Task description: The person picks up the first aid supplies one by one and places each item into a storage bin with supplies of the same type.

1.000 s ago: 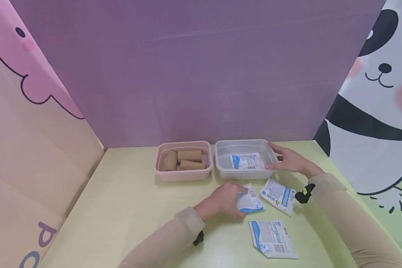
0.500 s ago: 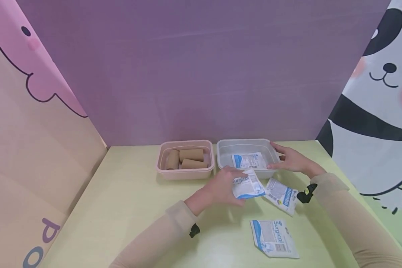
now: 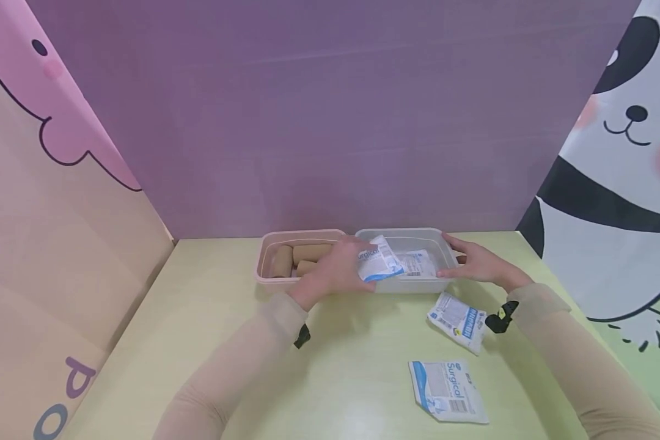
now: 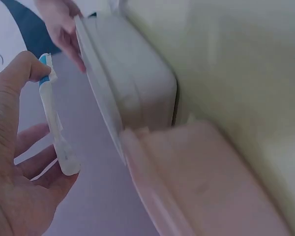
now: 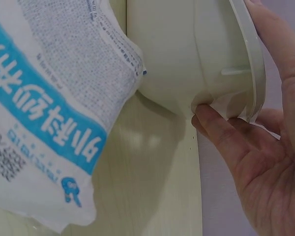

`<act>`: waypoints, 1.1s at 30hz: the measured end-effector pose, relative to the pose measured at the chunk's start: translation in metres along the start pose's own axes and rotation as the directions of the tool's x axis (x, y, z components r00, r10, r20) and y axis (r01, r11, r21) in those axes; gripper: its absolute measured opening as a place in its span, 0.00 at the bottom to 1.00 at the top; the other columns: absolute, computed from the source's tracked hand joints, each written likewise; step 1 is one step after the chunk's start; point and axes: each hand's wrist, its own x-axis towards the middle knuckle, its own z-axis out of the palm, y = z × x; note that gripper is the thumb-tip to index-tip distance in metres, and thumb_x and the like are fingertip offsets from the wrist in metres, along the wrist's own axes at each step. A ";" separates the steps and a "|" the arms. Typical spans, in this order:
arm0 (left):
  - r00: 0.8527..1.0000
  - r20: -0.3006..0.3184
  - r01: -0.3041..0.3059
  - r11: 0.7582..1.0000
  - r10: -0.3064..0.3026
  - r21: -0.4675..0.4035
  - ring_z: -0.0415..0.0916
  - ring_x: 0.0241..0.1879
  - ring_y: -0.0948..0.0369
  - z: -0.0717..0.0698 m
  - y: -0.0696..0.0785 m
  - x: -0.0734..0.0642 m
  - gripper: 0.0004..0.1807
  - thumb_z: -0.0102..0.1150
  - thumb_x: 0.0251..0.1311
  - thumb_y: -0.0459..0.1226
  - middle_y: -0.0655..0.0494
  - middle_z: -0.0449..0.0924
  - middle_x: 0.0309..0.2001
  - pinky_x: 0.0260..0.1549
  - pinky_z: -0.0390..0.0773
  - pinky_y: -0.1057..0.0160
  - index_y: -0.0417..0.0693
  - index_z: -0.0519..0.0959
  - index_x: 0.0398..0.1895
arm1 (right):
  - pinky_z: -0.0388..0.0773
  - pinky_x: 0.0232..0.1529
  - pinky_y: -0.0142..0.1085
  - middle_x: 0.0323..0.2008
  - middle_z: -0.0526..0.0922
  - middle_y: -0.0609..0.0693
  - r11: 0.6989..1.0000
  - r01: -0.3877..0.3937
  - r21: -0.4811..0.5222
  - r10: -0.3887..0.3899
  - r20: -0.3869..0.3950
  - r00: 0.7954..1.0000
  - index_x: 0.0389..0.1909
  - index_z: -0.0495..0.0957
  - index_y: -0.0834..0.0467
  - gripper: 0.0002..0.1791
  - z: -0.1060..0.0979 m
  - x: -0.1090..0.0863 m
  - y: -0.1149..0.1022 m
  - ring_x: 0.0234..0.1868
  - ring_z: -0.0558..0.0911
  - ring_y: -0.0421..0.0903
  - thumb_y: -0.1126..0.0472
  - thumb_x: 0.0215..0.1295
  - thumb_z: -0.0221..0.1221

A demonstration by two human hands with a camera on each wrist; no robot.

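Observation:
My left hand (image 3: pixel 338 269) pinches a surgical gauze packet (image 3: pixel 381 260) by its edges, above the left part of a white plastic container (image 3: pixel 412 286). Edge-on in the left wrist view, the packet (image 4: pixel 56 123) sits between thumb and fingers. Another gauze packet (image 3: pixel 420 264) lies inside the container, partly hidden by the held one. At the container's right end, my right hand (image 3: pixel 481 264) grips the rim, with fingers (image 5: pixel 221 130) against the outer wall in the right wrist view. Two more packets lie on the table, one blue-banded (image 3: pixel 459 322) and one nearer (image 3: pixel 449 392).
A pink container (image 3: pixel 272 282) with brown rolls (image 3: pixel 282 261) adjoins the white one on the left, partly covered by my left hand. Behind both containers rises a purple backdrop (image 3: pixel 330 122). Printed panels flank the yellow table (image 3: pixel 209 324).
My left hand has lifted the gauze packet off the table and carried it up and leftward, over the white container. My right hand has stayed at the container's right rim.

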 end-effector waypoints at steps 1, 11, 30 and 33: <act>1.000 0.005 0.006 1.000 -0.006 -0.015 0.75 0.68 0.49 -0.005 -0.004 0.004 0.45 0.81 0.49 0.47 0.46 0.81 0.69 0.66 0.79 0.54 0.42 0.77 0.72 | 0.73 0.70 0.68 0.84 0.52 0.69 1.000 -0.001 -0.001 0.001 0.001 1.000 0.87 0.38 0.58 0.66 0.000 0.000 0.000 0.74 0.70 0.76 0.44 0.65 0.74; 0.997 0.045 0.069 0.997 -0.066 -0.047 0.74 0.71 0.47 -0.016 -0.018 0.037 0.46 0.82 0.51 0.52 0.45 0.80 0.71 0.72 0.75 0.50 0.42 0.76 0.73 | 0.72 0.70 0.68 0.84 0.51 0.70 1.000 -0.020 0.008 0.020 0.003 1.000 0.87 0.37 0.58 0.66 -0.001 -0.001 0.002 0.74 0.69 0.77 0.44 0.65 0.74; 0.968 0.056 0.248 0.964 -0.244 -0.099 0.77 0.59 0.56 0.026 -0.002 0.072 0.42 0.79 0.56 0.52 0.48 0.80 0.70 0.63 0.81 0.55 0.51 0.77 0.74 | 0.69 0.73 0.68 0.85 0.49 0.70 1.000 -0.012 0.017 0.012 0.016 1.000 0.87 0.38 0.59 0.65 0.000 -0.001 0.000 0.75 0.67 0.77 0.45 0.66 0.74; 0.971 0.073 0.232 0.969 -0.226 -0.086 0.77 0.66 0.53 0.028 -0.001 0.073 0.41 0.78 0.57 0.53 0.50 0.80 0.70 0.65 0.80 0.54 0.51 0.78 0.73 | 0.69 0.73 0.68 0.85 0.49 0.69 1.000 -0.003 0.018 0.003 0.012 1.000 0.87 0.38 0.60 0.65 0.000 -0.001 0.000 0.76 0.67 0.77 0.46 0.66 0.74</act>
